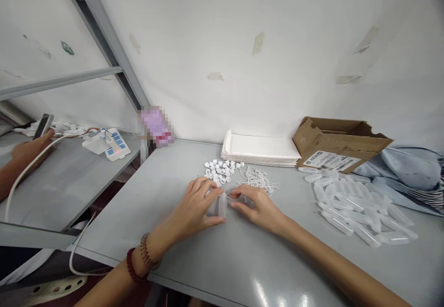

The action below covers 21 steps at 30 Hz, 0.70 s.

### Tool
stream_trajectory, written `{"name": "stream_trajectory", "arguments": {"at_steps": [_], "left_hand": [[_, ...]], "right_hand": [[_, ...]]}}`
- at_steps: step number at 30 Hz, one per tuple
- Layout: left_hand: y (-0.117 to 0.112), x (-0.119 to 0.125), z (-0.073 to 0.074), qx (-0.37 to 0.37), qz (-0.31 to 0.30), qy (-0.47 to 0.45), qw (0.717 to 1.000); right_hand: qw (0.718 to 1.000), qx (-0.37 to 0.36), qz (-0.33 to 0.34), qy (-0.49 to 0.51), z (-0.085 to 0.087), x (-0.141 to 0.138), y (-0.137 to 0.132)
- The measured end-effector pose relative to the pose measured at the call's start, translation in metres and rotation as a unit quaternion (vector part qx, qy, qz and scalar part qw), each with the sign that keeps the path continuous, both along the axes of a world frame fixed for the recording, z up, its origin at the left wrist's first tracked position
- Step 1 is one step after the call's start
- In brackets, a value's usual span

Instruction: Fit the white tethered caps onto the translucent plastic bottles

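Note:
My left hand [194, 207] is closed around a small clear plastic bottle [219, 205] that stands on the grey table [222, 256]. My right hand [257, 205] meets it from the right, fingers pinched at the bottle's top on something I cannot make out. Just beyond the hands lie a heap of small white caps [220, 170] and a tangle of white strings [258, 177].
Several clear bottles [357, 210] lie in a pile at the right. A stack of white trays [260, 150] and an open cardboard box [338, 147] stand against the wall, with blue cloth [409, 170] beside them. On the left table another person's hand [29, 147] holds a phone.

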<state>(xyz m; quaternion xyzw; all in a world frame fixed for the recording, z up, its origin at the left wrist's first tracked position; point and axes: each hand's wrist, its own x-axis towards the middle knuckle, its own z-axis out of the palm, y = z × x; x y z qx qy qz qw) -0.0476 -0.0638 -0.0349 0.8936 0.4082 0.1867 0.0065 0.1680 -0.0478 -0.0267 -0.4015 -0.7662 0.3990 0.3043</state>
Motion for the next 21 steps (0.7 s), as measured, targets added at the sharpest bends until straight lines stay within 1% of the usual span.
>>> {"name": "stream_trajectory", "arguments": {"at_steps": [2, 4, 7, 9, 11, 16, 21], "left_hand": [[-0.002, 0.002, 0.003, 0.006, -0.004, -0.006, 1.0], [-0.004, 0.005, 0.006, 0.016, -0.006, -0.014, 1.0], [-0.008, 0.008, 0.009, 0.036, 0.001, -0.018, 0.999], [-0.009, 0.009, 0.008, 0.048, 0.008, -0.02, 0.999], [-0.009, 0.01, 0.007, 0.052, 0.011, -0.021, 0.998], [-0.011, 0.015, 0.005, 0.057, 0.004, -0.023, 0.998], [-0.013, 0.024, 0.008, 0.042, -0.002, -0.016, 0.999]], "right_hand": [[1.0, 0.003, -0.002, -0.008, 0.005, -0.003, 0.0], [1.0, -0.017, -0.013, 0.01, 0.008, -0.006, 0.0], [0.994, -0.084, -0.024, 0.065, 0.01, -0.009, 0.003], [0.986, -0.132, -0.019, 0.098, 0.011, -0.009, 0.006], [0.98, -0.163, -0.015, 0.115, 0.011, -0.009, 0.007], [0.981, -0.169, -0.042, 0.083, 0.01, -0.009, 0.008], [0.986, -0.157, -0.052, 0.027, 0.009, -0.008, 0.009]]}}
